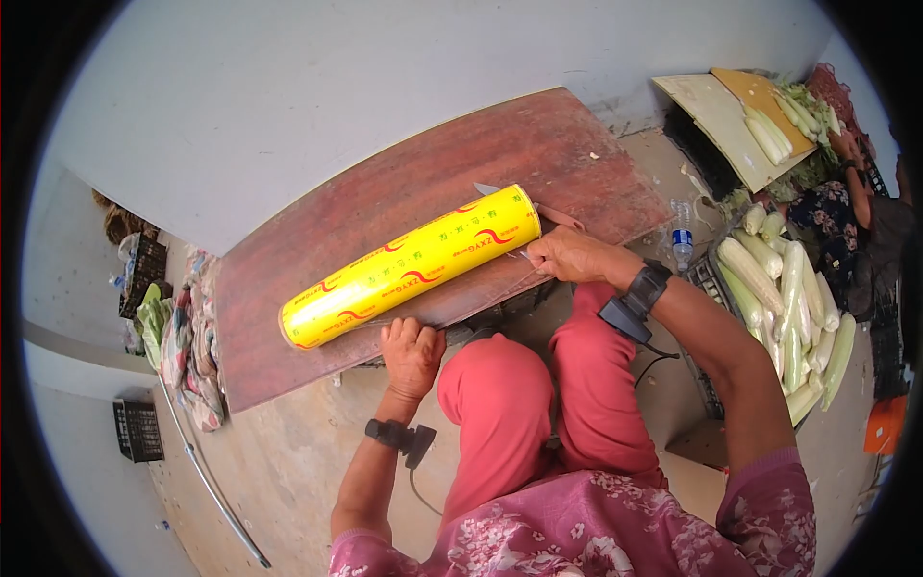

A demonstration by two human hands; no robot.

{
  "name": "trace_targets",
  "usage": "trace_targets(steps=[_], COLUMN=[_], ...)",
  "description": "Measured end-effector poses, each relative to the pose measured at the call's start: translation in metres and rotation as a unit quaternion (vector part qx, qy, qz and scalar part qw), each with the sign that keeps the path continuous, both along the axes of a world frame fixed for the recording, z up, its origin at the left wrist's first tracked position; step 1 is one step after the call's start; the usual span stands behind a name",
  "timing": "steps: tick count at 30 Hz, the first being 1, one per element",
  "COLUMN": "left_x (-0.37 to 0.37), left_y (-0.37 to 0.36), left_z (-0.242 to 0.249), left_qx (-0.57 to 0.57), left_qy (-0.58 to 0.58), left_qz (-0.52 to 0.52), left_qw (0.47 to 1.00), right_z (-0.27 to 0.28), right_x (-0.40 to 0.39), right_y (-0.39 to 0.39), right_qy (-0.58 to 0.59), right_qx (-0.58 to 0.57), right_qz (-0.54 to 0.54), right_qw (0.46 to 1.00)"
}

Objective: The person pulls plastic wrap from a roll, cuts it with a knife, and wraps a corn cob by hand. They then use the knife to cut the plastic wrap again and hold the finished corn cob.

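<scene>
A yellow roll of cling film (413,266) with red and green print lies slantwise on a reddish wooden board (288,240). Below the roll's left part, at the board's front edge, is my left hand (411,358), its fingers curled closed on the thin film edge. My right hand (572,258) pinches a bit of clear film beside the roll's right end. The film between the hands is nearly invisible. Partly hidden behind the roll is a knife (560,215), its blade tip showing above and its handle to the right.
At right, a crate (710,288) bears a heap of pale corn-like vegetables (793,308). A water bottle (682,240) stands by the board. Another person's hand (846,146) is near vegetables on a panel (716,120). Cloths (192,337), a metal pole (213,486) and a black crate (137,430) lie left.
</scene>
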State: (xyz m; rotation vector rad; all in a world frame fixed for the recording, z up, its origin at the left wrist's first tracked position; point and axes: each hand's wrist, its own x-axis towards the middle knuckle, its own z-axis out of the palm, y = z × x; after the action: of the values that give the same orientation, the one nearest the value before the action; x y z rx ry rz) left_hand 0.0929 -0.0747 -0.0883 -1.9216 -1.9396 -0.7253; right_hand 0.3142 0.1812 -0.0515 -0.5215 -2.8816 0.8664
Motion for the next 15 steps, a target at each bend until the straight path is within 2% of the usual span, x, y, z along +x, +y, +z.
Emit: trace_targets(steps=[8,11,14,15], left_x=[-0.006,-0.003,0.002,0.004], left_y=[0.002,0.007,0.021,0.026], left_z=[0.008,0.026,0.052,0.057], left_qx=[-0.042,-0.135,-0.18,-0.247], left_qy=[0.007,0.076,0.209,0.24], left_qz=[-0.008,-0.013,-0.075,-0.081], left_qw=[0.999,0.988,0.958,0.935], right_z=[-0.005,-0.006,-0.004,-0.004], right_x=[0.001,0.002,0.002,0.002], right_y=[-0.001,-0.004,-0.004,-0.004], right_qy=[0.021,0.029,0.02,0.023], right_qx=[-0.014,0.004,0.01,0.016], right_qz=[0.011,0.019,0.025,0.025], right_qw=[1.0,0.999,0.999,0.999])
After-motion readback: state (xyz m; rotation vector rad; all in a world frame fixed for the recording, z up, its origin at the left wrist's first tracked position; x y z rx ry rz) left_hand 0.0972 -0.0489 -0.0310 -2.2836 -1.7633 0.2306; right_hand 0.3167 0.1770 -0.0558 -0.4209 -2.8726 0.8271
